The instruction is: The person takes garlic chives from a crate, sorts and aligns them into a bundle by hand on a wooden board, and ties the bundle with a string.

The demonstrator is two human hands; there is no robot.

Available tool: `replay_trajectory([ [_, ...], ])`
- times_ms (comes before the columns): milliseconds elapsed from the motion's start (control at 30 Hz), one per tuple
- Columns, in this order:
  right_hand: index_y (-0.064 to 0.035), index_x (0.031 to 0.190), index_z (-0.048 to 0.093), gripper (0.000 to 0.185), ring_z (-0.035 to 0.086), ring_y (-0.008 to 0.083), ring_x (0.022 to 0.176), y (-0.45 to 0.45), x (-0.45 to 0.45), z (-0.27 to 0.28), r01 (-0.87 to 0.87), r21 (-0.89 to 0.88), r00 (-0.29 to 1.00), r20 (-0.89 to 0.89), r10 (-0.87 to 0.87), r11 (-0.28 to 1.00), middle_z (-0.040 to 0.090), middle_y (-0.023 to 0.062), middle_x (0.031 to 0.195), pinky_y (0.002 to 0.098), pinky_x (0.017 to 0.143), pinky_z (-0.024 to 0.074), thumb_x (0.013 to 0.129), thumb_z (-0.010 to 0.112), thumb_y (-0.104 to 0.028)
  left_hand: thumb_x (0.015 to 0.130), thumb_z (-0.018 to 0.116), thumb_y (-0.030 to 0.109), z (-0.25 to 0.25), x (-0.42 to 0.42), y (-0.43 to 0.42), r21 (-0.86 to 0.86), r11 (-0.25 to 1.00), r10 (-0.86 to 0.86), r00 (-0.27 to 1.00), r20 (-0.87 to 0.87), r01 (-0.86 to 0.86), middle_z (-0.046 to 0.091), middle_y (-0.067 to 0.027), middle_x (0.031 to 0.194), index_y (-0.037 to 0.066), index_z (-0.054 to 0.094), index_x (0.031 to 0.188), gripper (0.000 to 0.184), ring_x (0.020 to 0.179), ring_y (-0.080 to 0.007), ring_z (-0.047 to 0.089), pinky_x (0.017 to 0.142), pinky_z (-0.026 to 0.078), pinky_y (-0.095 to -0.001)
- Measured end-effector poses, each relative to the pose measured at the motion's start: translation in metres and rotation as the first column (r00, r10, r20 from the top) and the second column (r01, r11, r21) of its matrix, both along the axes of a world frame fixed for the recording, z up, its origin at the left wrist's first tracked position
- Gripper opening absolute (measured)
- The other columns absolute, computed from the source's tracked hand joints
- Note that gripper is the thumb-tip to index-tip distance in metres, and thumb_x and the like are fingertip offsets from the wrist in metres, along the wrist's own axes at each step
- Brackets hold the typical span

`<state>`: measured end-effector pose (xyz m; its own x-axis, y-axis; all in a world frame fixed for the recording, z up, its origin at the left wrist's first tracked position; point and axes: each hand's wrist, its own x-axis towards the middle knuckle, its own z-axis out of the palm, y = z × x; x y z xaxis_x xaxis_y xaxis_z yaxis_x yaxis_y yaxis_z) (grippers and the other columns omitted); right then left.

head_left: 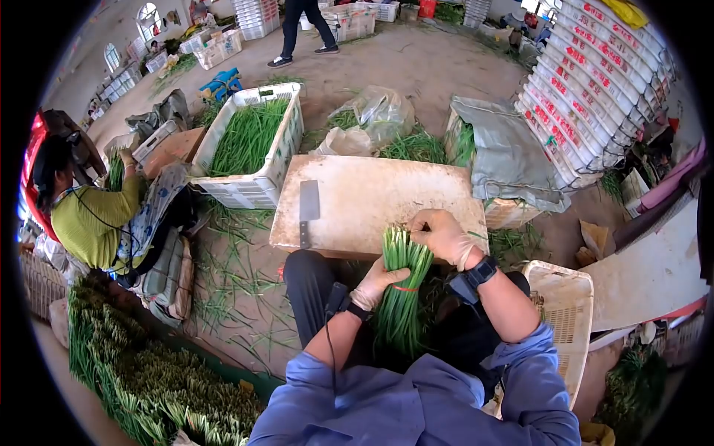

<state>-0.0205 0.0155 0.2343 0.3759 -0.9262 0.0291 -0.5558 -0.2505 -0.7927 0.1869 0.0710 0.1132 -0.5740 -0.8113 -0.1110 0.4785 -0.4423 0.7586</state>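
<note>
A bunch of garlic chives stands upright in front of my body, pale stem ends at the top and green leaves hanging down. A red band goes around it. My left hand, in a thin glove, is wrapped round the bunch from the left, just above the band. At the upper right of the stem ends, my gloved right hand has its fingers curled in a pinch; whatever is between the fingertips is too small to make out. Beyond both hands lies a stained white board with a cleaver on its left side.
A white crate of chives stands left of the board. A grey-covered crate and stacked white crates are on the right. Many bunches lie at lower left. A co-worker sits at left; another person walks behind.
</note>
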Motion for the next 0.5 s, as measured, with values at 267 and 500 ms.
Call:
replay_trajectory([
  [267,-0.0026,0.124,0.065,0.050,0.072,0.0342,0.101,0.005,0.014,0.028,-0.061,0.017,0.994,-0.088,0.062,0.998,0.074,0.0184,0.112,0.0417,0.093,0.0561,0.088,0.079,-0.033,0.090,0.081,0.005,0.001,-0.006,-0.003,-0.042,0.996,0.088,0.992,0.090,-0.084,0.071,-0.0049,0.125,0.003,0.061,0.139,0.053,0.109,-0.0177,0.070,0.097,0.056,-0.0351],
  [500,-0.0089,0.097,0.076,0.021,0.075,0.0360,0.089,-0.034,0.018,-0.012,0.293,-0.229,0.893,-0.281,-0.351,0.928,0.076,0.0192,0.087,0.0472,0.082,0.0584,0.089,0.069,-0.027,0.086,0.084,-0.003,0.010,-0.013,0.000,-0.089,0.982,0.177,0.977,0.118,-0.167,0.075,-0.0039,0.116,0.003,0.068,0.127,0.044,0.102,-0.0152,0.071,0.094,0.057,-0.0318],
])
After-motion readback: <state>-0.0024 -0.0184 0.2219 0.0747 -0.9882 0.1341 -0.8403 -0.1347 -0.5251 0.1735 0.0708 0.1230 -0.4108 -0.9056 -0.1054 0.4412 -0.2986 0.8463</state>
